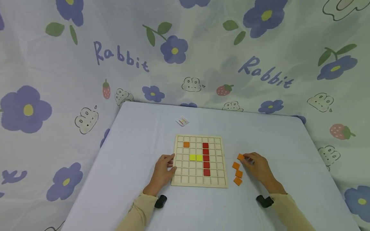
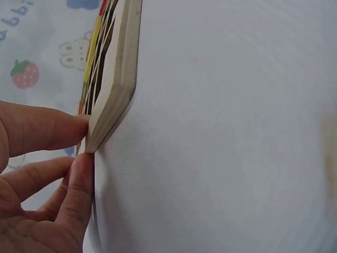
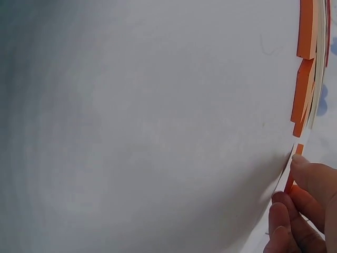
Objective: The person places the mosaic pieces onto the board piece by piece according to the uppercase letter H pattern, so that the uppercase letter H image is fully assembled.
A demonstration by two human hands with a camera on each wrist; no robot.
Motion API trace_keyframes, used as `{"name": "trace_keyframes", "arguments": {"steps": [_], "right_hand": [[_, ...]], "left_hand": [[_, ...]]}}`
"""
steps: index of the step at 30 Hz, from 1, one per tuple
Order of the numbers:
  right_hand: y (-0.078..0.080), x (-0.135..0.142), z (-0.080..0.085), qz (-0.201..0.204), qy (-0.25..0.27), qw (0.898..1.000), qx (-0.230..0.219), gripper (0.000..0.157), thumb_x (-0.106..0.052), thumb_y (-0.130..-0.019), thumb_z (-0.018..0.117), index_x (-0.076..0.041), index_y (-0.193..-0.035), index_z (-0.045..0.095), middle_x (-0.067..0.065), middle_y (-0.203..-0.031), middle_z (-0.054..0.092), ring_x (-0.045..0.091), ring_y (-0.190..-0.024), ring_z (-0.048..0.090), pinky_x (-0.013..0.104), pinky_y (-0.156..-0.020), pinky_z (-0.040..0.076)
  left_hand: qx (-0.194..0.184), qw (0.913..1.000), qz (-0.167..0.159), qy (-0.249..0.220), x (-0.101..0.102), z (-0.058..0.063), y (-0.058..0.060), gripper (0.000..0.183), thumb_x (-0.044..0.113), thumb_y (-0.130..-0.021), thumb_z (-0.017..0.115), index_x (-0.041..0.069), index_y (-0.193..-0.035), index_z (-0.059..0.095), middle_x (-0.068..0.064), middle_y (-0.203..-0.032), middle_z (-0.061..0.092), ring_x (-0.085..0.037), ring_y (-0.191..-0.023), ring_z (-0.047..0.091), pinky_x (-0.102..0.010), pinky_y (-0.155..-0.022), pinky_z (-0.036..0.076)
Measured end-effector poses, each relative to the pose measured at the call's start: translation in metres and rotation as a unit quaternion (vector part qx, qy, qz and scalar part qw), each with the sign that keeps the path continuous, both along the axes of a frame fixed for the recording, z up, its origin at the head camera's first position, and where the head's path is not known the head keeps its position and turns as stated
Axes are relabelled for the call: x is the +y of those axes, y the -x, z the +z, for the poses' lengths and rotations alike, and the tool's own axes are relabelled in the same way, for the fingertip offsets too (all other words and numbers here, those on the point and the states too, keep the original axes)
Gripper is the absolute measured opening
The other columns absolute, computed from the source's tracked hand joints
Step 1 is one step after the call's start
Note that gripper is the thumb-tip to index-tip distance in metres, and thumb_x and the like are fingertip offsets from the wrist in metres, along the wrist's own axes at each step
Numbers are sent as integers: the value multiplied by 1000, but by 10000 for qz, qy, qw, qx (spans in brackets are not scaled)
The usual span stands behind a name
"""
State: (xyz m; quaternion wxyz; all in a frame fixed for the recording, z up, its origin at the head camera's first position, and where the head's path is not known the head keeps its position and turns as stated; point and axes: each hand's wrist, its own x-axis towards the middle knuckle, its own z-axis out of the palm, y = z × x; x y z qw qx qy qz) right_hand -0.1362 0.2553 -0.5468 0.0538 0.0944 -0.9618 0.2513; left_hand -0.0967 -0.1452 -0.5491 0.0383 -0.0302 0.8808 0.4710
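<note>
A square wooden grid board (image 1: 199, 185) lies flat on the table. My left hand (image 1: 162, 172) rests at its left edge; in the left wrist view the thumb and a finger (image 2: 81, 171) touch the rim, spread apart. Set into the grid are a column of red tiles (image 1: 206, 158), two yellow tiles (image 1: 196, 157) and one orange tile (image 1: 186, 144). To the right of the board, my right hand (image 1: 258, 166) pinches an orange tile (image 1: 240, 157) between thumb and fingers. In the right wrist view that tile (image 3: 290, 180) stands on edge, close to the table.
Three loose orange tiles (image 1: 238, 173) lie in a staggered line between the board and my right hand. Behind the board is a small patterned card (image 1: 182, 121). The white table (image 1: 138, 134) ends at a printed curtain (image 1: 202, 45). Each wrist carries a black camera (image 1: 264, 201).
</note>
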Motion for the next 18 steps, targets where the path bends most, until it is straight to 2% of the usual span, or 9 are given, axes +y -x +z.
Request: {"name": "trace_keyframes", "arguments": {"steps": [9, 18], "right_hand": [[-1, -3, 1, -58, -60, 9999, -94, 27, -14, -88, 77, 0, -111, 73, 14, -99, 74, 26, -85, 67, 37, -71, 56], [0, -9, 6, -76, -49, 9993, -372, 33, -16, -91, 74, 0, -119, 70, 15, -108, 73, 27, -90, 66, 40, -77, 56]], "left_hand": [[56, 9998, -61, -173, -2, 0, -2, 56, -4, -87, 71, -1, -141, 55, -13, -121, 58, -23, -104, 66, -32, -90, 57], [133, 9996, -108, -233, -3, 0, -2, 55, -3, -88, 70, -1, -141, 55, -14, -120, 58, -23, -104, 65, -32, -90, 57]]}}
